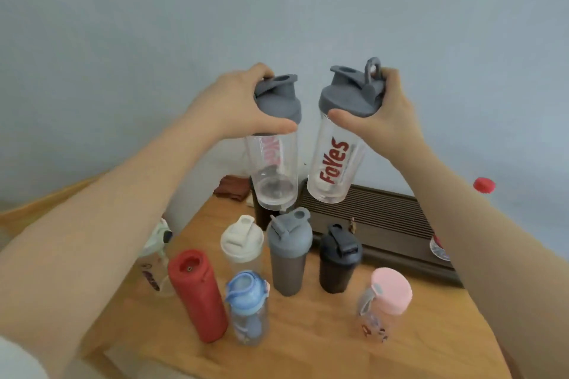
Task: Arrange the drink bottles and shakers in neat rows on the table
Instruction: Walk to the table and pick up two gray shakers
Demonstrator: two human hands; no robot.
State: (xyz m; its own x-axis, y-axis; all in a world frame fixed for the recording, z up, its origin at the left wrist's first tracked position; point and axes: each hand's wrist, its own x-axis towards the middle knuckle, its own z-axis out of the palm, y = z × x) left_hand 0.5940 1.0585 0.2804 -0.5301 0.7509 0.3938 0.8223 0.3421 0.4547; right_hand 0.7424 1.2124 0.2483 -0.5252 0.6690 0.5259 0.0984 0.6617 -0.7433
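Head-cam view, looking down past two bare forearms at a wooden worktop (308, 348) set against a pale blue-grey wall.

Both hands are raised above the worktop, each holding a clear shaker w/ grey lid by its top. Left hand (234, 104) has thumb and fingers clamped round the lid of the left clear shaker (272, 169), which has faded pink lettering. Right hand (388, 114) is clamped on the lid of the right clear shaker (335, 163), w/ red "FoYes" lettering; it tilts slightly, base toward the left. The two shakers hang side by side, near each other but apart, clear of the worktop.

On the worktop below, approx. two loose rows. Back row, left to right: white-lidded clear shaker (241, 243), grey shaker (288, 255), black shaker (338, 257). Front: red bottle (197, 292), leaning; blue-lidded clear bottle (248, 304) just beside it; pink-lidded clear bottle (386, 301) well apart to the right. A pale-green-topped clear bottle (158, 249) is partly hidden behind the left forearm.

Behind the rows: dark slatted tray (385, 215) and a folded brown cloth (232, 188). A red cap (484, 185) shows at far right.
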